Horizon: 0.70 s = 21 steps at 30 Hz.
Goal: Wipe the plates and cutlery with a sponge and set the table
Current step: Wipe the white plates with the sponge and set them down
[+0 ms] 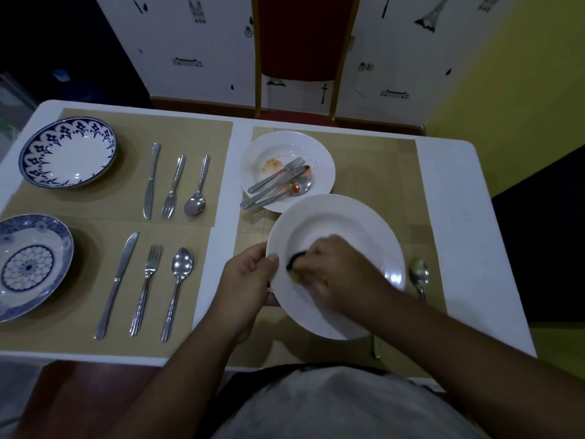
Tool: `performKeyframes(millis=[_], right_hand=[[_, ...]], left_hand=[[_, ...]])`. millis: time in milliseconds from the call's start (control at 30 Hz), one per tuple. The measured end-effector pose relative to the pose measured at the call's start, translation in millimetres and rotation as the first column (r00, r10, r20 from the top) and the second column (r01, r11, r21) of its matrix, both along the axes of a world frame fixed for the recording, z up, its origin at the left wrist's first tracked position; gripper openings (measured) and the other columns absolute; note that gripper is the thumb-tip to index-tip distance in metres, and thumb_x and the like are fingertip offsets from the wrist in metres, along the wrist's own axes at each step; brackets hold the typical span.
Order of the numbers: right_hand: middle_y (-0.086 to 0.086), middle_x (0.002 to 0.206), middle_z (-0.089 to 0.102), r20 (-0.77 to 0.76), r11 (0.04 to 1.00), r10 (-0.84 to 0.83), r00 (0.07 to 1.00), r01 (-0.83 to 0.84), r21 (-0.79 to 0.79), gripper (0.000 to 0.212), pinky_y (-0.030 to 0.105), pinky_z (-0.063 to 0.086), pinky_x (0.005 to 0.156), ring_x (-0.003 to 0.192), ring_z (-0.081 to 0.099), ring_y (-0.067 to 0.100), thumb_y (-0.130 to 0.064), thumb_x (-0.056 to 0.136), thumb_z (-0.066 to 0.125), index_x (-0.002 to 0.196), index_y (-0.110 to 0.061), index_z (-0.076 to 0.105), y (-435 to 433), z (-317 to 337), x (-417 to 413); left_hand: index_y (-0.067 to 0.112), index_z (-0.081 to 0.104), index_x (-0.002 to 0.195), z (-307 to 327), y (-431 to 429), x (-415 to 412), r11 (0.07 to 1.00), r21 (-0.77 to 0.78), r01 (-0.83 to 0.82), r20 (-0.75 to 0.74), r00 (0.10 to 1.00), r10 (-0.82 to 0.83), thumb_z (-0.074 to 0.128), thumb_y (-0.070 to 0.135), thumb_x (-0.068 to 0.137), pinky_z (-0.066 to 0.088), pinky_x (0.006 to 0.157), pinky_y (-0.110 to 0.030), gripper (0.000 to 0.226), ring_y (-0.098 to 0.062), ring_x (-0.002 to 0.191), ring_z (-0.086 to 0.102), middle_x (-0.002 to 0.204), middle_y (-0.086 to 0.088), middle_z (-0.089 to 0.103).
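Observation:
My left hand (250,277) grips the left rim of a large white plate (357,229), holding it tilted above the mat. My right hand (335,274) presses a dark and yellow sponge (294,264) against the plate's inside; most of the sponge is hidden under my fingers. Behind it a smaller white plate (319,153) carries orange smears and a dirty fork, knife and spoon (278,185). A lone spoon (418,275) lies on the mat to the right of the held plate.
Two blue-patterned plates (68,152) (31,267) sit on tan placemats at the left, each with a knife, fork and spoon (175,185) (147,286) laid beside it. A red chair (300,52) stands behind the white table (443,198). A utensil handle (376,346) pokes out below the held plate.

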State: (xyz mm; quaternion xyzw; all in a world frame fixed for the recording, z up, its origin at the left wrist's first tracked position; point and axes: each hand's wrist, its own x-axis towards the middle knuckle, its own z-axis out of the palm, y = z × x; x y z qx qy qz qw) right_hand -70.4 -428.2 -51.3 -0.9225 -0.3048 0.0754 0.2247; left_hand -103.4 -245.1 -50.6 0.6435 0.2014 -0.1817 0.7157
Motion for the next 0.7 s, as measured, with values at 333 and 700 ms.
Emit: performKeyframes(millis=[333, 700], right_hand=[[0.005, 0.087, 0.065, 0.135, 0.972, -0.187, 0.973, 0.203, -0.119, 0.018, 0.038, 0.048, 0.072, 0.083, 0.057, 0.027, -0.022, 0.084, 0.059, 0.096, -0.022, 0.071, -23, 2, 42], [0.0, 0.092, 0.064, -0.199, 0.931, -0.287, 0.937, 0.224, -0.289, 0.019, 0.026, 0.04, 0.067, 0.084, 0.06, 0.02, -0.021, 0.082, 0.059, 0.098, -0.024, 0.069, -20, 0, -21]], left_hand=[[0.024, 0.071, 0.119, 0, -4, -3, 0.998, 0.055, 0.027, 0.013, 1.0, -0.028, 0.049, 0.014, 0.104, 0.059, 0.064, -0.04, 0.029, -0.028, 0.09, 0.075, 0.102, -0.004, 0.078], [0.025, 0.076, 0.105, -6, -11, -8, 0.982, 0.094, -0.166, 0.016, 0.986, 0.165, 0.051, 0.014, 0.103, 0.059, 0.059, -0.038, 0.027, -0.023, 0.078, 0.073, 0.091, -0.002, 0.078]])
